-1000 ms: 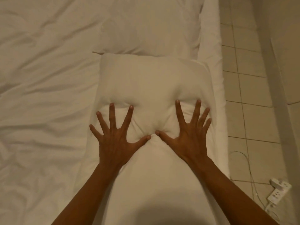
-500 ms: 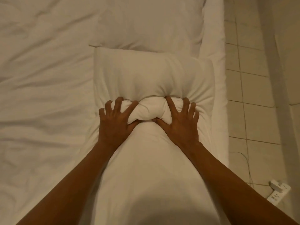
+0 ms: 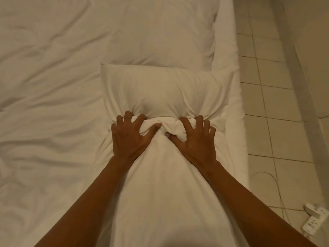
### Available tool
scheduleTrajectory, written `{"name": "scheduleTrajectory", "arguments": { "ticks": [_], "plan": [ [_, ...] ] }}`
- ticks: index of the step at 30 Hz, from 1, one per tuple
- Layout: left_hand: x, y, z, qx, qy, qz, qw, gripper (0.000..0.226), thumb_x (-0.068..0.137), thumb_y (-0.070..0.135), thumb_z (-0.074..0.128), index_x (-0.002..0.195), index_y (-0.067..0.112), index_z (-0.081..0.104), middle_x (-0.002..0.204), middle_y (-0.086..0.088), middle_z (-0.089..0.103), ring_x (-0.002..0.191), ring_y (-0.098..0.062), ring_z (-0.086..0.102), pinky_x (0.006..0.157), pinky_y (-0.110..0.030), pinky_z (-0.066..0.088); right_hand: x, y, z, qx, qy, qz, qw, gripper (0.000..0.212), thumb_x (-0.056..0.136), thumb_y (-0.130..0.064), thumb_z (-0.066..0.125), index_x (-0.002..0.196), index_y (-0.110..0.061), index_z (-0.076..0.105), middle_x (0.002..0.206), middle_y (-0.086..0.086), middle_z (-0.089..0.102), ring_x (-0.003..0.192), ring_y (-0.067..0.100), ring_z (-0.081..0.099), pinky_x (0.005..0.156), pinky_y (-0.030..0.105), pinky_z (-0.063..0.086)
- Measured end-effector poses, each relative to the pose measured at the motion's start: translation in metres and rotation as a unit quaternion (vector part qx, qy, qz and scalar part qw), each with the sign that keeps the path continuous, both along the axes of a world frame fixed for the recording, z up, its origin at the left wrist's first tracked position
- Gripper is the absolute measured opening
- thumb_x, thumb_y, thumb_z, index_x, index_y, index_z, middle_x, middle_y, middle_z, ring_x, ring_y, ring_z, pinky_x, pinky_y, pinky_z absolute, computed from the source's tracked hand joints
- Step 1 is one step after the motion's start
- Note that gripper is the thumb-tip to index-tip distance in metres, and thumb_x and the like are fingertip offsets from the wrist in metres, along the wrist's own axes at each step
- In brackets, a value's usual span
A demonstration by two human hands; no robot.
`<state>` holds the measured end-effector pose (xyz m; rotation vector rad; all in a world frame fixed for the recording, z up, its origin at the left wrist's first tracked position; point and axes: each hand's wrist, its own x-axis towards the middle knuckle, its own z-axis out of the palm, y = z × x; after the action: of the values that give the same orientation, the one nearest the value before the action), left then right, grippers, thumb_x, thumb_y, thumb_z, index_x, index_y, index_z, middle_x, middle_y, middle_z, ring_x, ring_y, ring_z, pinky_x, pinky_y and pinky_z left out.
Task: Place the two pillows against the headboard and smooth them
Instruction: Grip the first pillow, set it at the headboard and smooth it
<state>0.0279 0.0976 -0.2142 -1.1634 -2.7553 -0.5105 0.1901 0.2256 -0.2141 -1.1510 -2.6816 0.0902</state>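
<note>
White bedding [image 3: 49,104] underlies the near pillow [image 3: 165,90], lying just below the far pillow [image 3: 160,31], as my left hand [image 3: 130,138] and right hand [image 3: 195,139] clench its bunched middle.

Both bare forearms are reaching forward from the bottom corners, converging toward the middle. The left hand [image 3: 130,138] and right hand [image 3: 195,139] are lying palm down side by side, fingers curled and clenching, thumbs pointing inward toward each other, nearly meeting.
</note>
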Motion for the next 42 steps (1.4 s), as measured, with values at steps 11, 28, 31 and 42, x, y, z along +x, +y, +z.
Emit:
{"name": "scheduleTrajectory", "arguments": {
  "ticks": [11, 28, 31, 42],
  "plan": [
    [0.002, 0.000, 0.000, 0.012, 0.064, 0.012, 0.998, 0.048, 0.098, 0.062, 0.046, 0.093, 0.022, 0.071, 0.092, -0.010, 0.062, 0.079, -0.033, 0.056, 0.063, -0.042, 0.046, -0.016, -0.003, 0.008, -0.012, -0.010, -0.044, 0.999, 0.065, 0.095, -0.079, 0.026, 0.116, -0.028, 0.061, 0.115, 0.009, 0.057, 0.102, 0.032, 0.054, 0.086, 0.048, 0.043],
    [0.065, -0.079, 0.246, -0.071, -0.012, 0.013, 0.997, 0.027, 0.092, 0.045, 0.067, 0.089, 0.020, 0.074, 0.102, -0.013, 0.068, 0.085, -0.038, 0.063, 0.062, -0.043, 0.049, 0.029, -0.055, 0.243, -0.095, -0.012, 0.086, 0.992, 0.050, 0.090, -0.068, 0.057, 0.084, -0.021, 0.072, 0.079, 0.015, 0.070, 0.075, 0.038, 0.068, 0.066, 0.040, 0.049],
    [0.075, -0.117, 0.316, -0.083, -0.059, 0.038, 0.994, 0.034, 0.095, 0.051, 0.057, 0.101, 0.022, 0.075, 0.112, -0.012, 0.066, 0.098, -0.038, 0.061, 0.071, -0.045, 0.051, 0.029, -0.076, 0.320, -0.138, -0.018, 0.132, 0.981, 0.058, 0.090, -0.074, 0.048, 0.076, -0.021, 0.066, 0.082, 0.013, 0.072, 0.081, 0.035, 0.069, 0.066, 0.038, 0.045],
    [0.151, -0.240, 0.390, -0.095, -0.042, 0.100, 0.989, 0.023, 0.085, 0.047, 0.072, 0.087, 0.024, 0.077, 0.082, -0.008, 0.062, 0.067, -0.031, 0.060, 0.049, -0.036, 0.047, 0.086, -0.194, 0.377, -0.057, -0.017, 0.171, 0.984, 0.056, 0.088, -0.072, 0.053, 0.094, -0.019, 0.072, 0.086, 0.011, 0.062, 0.081, 0.033, 0.061, 0.072, 0.043, 0.049]
  ]
}}
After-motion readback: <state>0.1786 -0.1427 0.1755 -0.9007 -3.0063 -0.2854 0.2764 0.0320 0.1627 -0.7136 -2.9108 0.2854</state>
